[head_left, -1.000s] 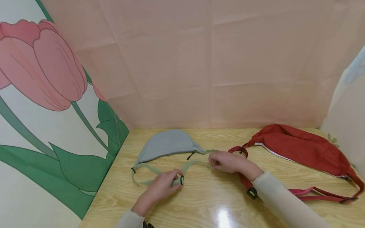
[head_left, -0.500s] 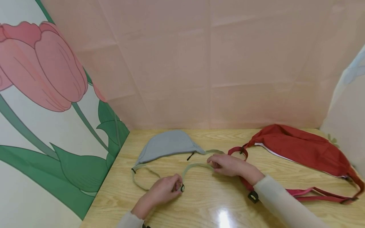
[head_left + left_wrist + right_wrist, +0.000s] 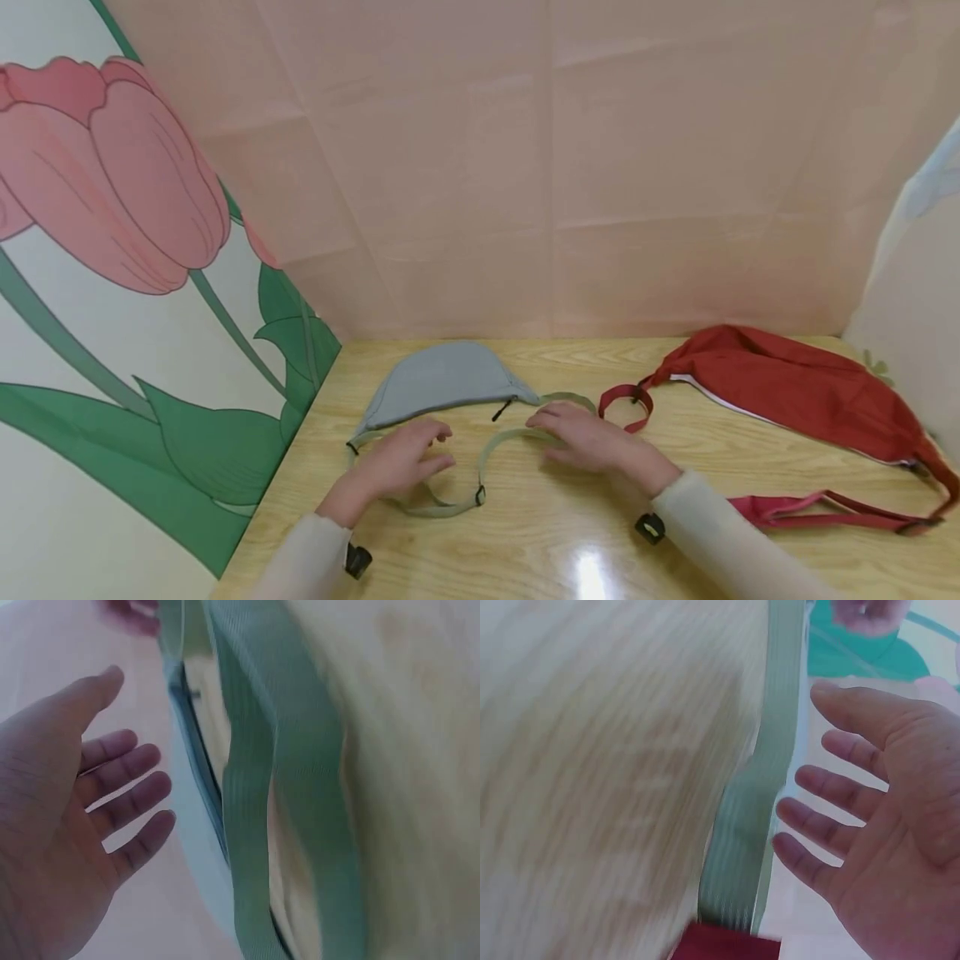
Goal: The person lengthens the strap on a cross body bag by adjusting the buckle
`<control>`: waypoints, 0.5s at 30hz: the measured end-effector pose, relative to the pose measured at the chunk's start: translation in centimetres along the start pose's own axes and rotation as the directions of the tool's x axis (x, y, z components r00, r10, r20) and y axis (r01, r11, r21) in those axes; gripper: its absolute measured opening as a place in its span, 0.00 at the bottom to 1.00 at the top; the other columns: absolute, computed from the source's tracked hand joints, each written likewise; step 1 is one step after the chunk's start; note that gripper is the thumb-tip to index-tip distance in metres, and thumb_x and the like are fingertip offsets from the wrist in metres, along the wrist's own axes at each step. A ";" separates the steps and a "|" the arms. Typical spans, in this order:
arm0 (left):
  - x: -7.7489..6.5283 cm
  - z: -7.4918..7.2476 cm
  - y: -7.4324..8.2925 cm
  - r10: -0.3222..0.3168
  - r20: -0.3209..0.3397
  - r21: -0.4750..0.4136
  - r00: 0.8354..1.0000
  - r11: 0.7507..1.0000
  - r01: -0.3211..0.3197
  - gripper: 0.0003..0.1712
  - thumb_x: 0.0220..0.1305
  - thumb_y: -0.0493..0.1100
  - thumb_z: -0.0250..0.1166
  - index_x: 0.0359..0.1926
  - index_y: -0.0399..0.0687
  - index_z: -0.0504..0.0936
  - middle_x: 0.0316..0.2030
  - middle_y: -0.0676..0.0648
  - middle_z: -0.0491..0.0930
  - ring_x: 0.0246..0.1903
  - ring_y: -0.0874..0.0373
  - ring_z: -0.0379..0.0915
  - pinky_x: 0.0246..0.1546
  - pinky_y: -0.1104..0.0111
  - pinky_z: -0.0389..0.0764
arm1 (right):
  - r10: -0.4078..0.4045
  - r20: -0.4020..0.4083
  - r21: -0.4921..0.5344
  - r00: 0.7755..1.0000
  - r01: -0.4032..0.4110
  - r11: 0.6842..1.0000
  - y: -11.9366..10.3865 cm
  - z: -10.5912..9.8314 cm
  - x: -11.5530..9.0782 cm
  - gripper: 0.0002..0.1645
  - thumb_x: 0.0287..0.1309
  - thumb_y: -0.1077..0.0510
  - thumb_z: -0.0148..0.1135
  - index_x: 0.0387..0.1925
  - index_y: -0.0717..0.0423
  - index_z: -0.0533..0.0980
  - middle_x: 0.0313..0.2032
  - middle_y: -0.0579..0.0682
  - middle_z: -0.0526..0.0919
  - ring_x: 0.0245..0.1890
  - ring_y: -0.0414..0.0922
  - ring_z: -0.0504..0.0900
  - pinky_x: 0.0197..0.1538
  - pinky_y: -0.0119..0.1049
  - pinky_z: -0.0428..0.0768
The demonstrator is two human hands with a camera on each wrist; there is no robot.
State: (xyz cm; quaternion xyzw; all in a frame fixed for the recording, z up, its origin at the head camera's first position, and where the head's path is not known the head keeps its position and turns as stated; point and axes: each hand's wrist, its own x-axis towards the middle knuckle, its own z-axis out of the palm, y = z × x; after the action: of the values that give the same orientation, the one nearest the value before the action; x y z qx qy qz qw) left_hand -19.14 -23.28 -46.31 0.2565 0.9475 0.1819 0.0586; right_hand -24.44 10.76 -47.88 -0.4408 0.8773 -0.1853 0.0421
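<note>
A grey waist bag [image 3: 450, 379] lies at the back left of the wooden table, its pale green strap [image 3: 501, 438] looped toward the front. Over the left part of that loop is my left hand [image 3: 396, 465], fingers spread and holding nothing. The left wrist view has the strap [image 3: 307, 750] standing up in a band beside those fingers. My right hand [image 3: 588, 437] is at the loop's right end, fingers loosely extended above the strap. In the right wrist view its fingertips are right beside the green strap [image 3: 742, 840], with nothing in the palm. A black slider [image 3: 481, 496] sits on the strap's front bend.
On the right side lies a red waist bag [image 3: 795, 396] with a white-edged opening. Its red strap [image 3: 802, 510] runs along the front and passes behind my right forearm; a small red loop [image 3: 609, 400] is close to my right hand. A pinkish sheet [image 3: 465, 167] hangs behind the table.
My left hand has let go of the green strap near the slider and moved up and left. My right hand's fingers have loosened from the strap and straightened.
</note>
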 end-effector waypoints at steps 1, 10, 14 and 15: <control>0.2 -0.3 -0.3 -0.004 -0.015 0.010 1.000 1.000 0.004 0.26 0.72 0.55 0.63 0.63 0.45 0.77 0.55 0.46 0.79 0.55 0.51 0.76 0.53 0.56 0.78 | 0.007 0.005 0.003 1.000 -0.007 1.000 -0.2 0.2 0.1 0.29 0.65 0.56 0.68 0.64 0.58 0.73 0.63 0.59 0.75 0.64 0.59 0.72 0.64 0.56 0.72; 3.0 -1.3 -3.8 -0.013 -0.059 0.088 0.998 0.996 0.018 0.31 0.73 0.51 0.63 0.70 0.40 0.71 0.68 0.36 0.69 0.68 0.38 0.65 0.66 0.46 0.68 | -0.031 0.059 -0.011 0.998 0.031 0.999 -3.2 1.5 1.6 0.38 0.68 0.48 0.65 0.73 0.58 0.65 0.73 0.62 0.64 0.72 0.66 0.61 0.68 0.63 0.65; 4.1 -1.1 -5.2 -0.055 -0.019 0.113 0.998 0.992 0.057 0.33 0.74 0.52 0.61 0.72 0.42 0.69 0.72 0.36 0.64 0.71 0.37 0.60 0.68 0.46 0.65 | -0.052 0.081 -0.047 0.995 0.056 0.997 -4.7 2.2 2.4 0.38 0.68 0.45 0.63 0.74 0.54 0.65 0.74 0.60 0.63 0.73 0.64 0.60 0.69 0.61 0.64; 4.4 -1.1 -5.6 -0.072 -0.009 0.109 0.997 0.991 0.072 0.33 0.74 0.52 0.61 0.72 0.42 0.68 0.73 0.36 0.63 0.71 0.37 0.59 0.68 0.45 0.64 | -0.059 0.086 -0.053 0.995 0.064 0.997 -5.1 2.4 2.7 0.38 0.68 0.44 0.63 0.73 0.53 0.66 0.74 0.60 0.64 0.73 0.63 0.60 0.69 0.60 0.64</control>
State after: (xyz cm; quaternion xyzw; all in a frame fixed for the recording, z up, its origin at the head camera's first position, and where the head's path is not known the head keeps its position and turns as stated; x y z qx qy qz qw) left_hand -25.72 -25.90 -47.44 0.2245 0.9648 0.1282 0.0485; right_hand -21.63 5.21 -48.07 -0.4761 0.8655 -0.1430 0.0610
